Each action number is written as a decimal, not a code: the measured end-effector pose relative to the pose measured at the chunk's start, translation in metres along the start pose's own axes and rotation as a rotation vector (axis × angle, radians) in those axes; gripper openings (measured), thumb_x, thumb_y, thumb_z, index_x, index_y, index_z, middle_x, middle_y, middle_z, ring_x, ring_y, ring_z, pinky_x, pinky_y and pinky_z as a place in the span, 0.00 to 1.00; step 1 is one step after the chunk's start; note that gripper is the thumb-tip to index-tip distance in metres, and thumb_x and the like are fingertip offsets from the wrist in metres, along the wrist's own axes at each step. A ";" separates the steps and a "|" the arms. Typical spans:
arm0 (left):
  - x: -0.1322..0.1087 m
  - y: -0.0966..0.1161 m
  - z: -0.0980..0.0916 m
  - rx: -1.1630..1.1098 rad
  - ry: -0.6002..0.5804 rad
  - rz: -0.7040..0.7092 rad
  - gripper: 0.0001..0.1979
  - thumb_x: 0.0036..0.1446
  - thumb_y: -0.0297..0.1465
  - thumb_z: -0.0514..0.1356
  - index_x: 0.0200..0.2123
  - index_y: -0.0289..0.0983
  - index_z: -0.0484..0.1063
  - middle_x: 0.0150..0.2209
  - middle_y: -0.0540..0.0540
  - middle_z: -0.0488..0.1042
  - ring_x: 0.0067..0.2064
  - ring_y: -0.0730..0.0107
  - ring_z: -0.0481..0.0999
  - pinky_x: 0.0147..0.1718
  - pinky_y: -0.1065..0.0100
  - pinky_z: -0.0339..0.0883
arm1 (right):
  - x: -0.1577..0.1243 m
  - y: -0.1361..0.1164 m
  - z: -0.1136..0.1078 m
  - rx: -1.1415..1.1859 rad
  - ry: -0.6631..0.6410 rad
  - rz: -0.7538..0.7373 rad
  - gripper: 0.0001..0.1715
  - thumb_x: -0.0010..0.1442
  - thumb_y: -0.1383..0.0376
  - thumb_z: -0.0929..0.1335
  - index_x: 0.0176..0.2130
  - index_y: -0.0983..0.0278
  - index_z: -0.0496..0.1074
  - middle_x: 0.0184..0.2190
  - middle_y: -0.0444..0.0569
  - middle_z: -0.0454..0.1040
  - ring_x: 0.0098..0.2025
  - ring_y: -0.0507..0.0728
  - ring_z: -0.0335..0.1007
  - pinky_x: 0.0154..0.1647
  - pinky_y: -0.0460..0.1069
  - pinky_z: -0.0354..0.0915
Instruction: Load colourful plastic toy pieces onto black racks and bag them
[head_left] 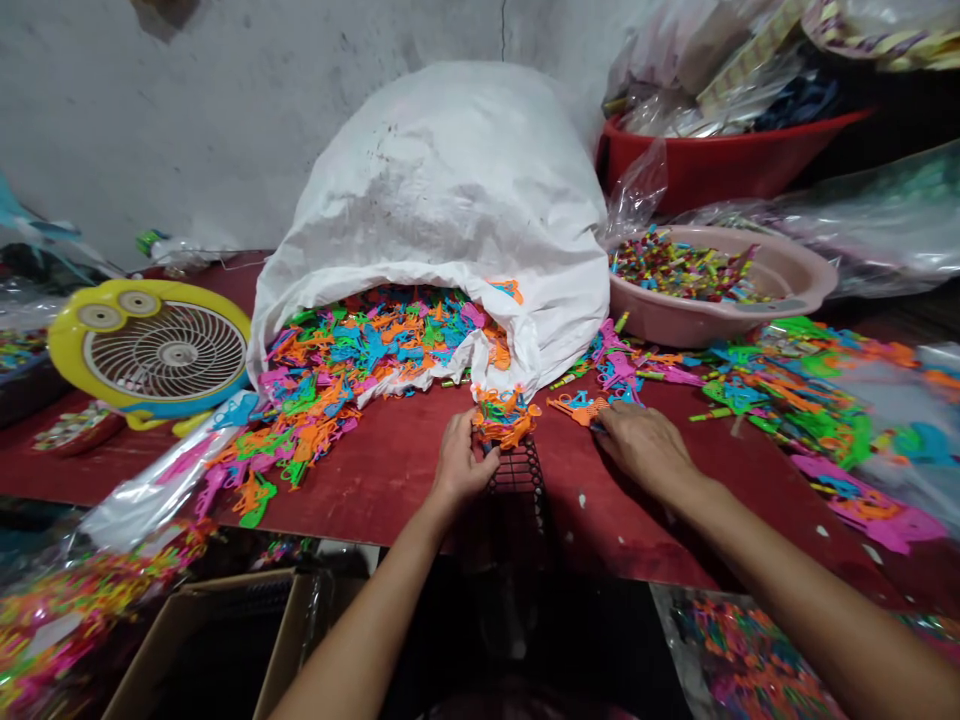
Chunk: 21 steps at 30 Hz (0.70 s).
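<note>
My left hand (459, 465) is closed at the near side of the white sack's mouth. Its thumb and fingers grip the left edge of a black wire rack (517, 475), with a clump of orange, green and blue plastic toy pieces (506, 420) at the rack's far end. To the right, my right hand (645, 445) reaches flat over the red tabletop (405, 470). Its fingertips are closed on orange plastic toy pieces (581, 407), with a bit of blue beside them. The large white sack (450, 170) spills a mixed heap of these pieces (390, 335) toward me.
A yellow owl-shaped fan (180, 350) stands left. At right are a pink basin (795, 280) of small colourful parts, a red tub (697, 165) and a loose toy-piece pile (810, 390). Below the table edge sits an open cardboard box (210, 620).
</note>
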<state>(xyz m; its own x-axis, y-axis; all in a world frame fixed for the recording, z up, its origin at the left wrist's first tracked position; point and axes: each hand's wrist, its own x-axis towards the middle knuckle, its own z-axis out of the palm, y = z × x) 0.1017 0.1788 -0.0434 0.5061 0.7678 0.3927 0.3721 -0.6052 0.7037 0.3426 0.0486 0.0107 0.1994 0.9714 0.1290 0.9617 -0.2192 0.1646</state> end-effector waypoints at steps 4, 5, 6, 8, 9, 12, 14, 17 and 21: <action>-0.001 0.000 -0.003 0.102 -0.031 -0.053 0.13 0.51 0.31 0.63 0.41 0.38 0.70 0.38 0.45 0.72 0.45 0.58 0.71 0.48 0.57 0.67 | -0.004 0.013 -0.001 0.067 -0.071 0.035 0.15 0.57 0.74 0.61 0.39 0.63 0.71 0.36 0.53 0.75 0.32 0.56 0.71 0.27 0.49 0.52; -0.001 0.000 -0.004 0.090 -0.050 -0.047 0.11 0.52 0.31 0.63 0.41 0.39 0.71 0.38 0.45 0.72 0.45 0.59 0.71 0.48 0.58 0.67 | -0.006 0.016 0.000 0.116 -0.046 0.053 0.15 0.55 0.73 0.61 0.40 0.63 0.71 0.37 0.53 0.76 0.32 0.57 0.71 0.27 0.49 0.53; 0.000 0.000 -0.004 0.070 -0.063 -0.040 0.11 0.53 0.31 0.62 0.41 0.39 0.72 0.39 0.46 0.73 0.46 0.59 0.72 0.49 0.58 0.66 | -0.009 0.019 0.001 0.195 -0.011 0.068 0.14 0.55 0.72 0.62 0.40 0.62 0.72 0.37 0.53 0.76 0.32 0.58 0.72 0.27 0.49 0.55; 0.000 0.001 -0.005 0.033 -0.076 -0.026 0.11 0.54 0.30 0.61 0.42 0.39 0.73 0.40 0.45 0.74 0.46 0.59 0.72 0.49 0.59 0.66 | -0.014 0.022 0.003 0.476 0.065 0.078 0.11 0.55 0.67 0.64 0.39 0.62 0.73 0.37 0.52 0.77 0.35 0.59 0.73 0.30 0.50 0.62; 0.001 0.001 -0.005 0.021 -0.081 -0.017 0.11 0.55 0.30 0.61 0.42 0.39 0.73 0.40 0.45 0.74 0.46 0.60 0.72 0.50 0.59 0.66 | -0.016 0.020 0.003 0.662 0.085 0.082 0.11 0.56 0.64 0.65 0.39 0.61 0.74 0.37 0.52 0.78 0.36 0.60 0.74 0.33 0.50 0.65; 0.003 0.001 -0.004 -0.003 -0.103 0.013 0.11 0.56 0.30 0.60 0.44 0.38 0.74 0.43 0.43 0.75 0.47 0.60 0.72 0.50 0.59 0.66 | -0.022 0.002 0.003 1.122 0.009 0.131 0.15 0.57 0.55 0.67 0.39 0.61 0.77 0.38 0.51 0.80 0.39 0.61 0.76 0.39 0.53 0.70; 0.004 0.001 -0.003 -0.011 -0.129 0.029 0.13 0.56 0.30 0.60 0.46 0.38 0.73 0.44 0.43 0.75 0.48 0.60 0.72 0.51 0.59 0.66 | -0.025 -0.015 0.001 1.237 -0.037 0.141 0.20 0.57 0.50 0.68 0.39 0.62 0.78 0.39 0.52 0.80 0.40 0.61 0.76 0.40 0.54 0.71; 0.006 0.001 -0.002 0.004 -0.163 0.032 0.14 0.58 0.30 0.59 0.48 0.38 0.72 0.46 0.42 0.74 0.51 0.59 0.71 0.53 0.58 0.64 | -0.027 -0.031 0.001 1.233 0.004 0.106 0.24 0.56 0.46 0.67 0.34 0.63 0.76 0.33 0.51 0.79 0.34 0.58 0.75 0.33 0.51 0.70; 0.008 0.003 -0.004 0.035 -0.202 0.023 0.14 0.59 0.31 0.58 0.48 0.39 0.73 0.48 0.42 0.74 0.52 0.58 0.70 0.54 0.57 0.63 | -0.027 -0.029 0.008 0.994 0.004 0.185 0.30 0.57 0.43 0.66 0.17 0.62 0.65 0.13 0.44 0.63 0.16 0.50 0.56 0.15 0.46 0.51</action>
<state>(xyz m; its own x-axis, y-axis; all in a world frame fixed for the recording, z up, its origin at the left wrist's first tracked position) 0.1043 0.1840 -0.0360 0.6595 0.6979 0.2794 0.3837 -0.6321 0.6732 0.3112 0.0289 -0.0049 0.3623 0.9291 0.0737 0.6366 -0.1889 -0.7477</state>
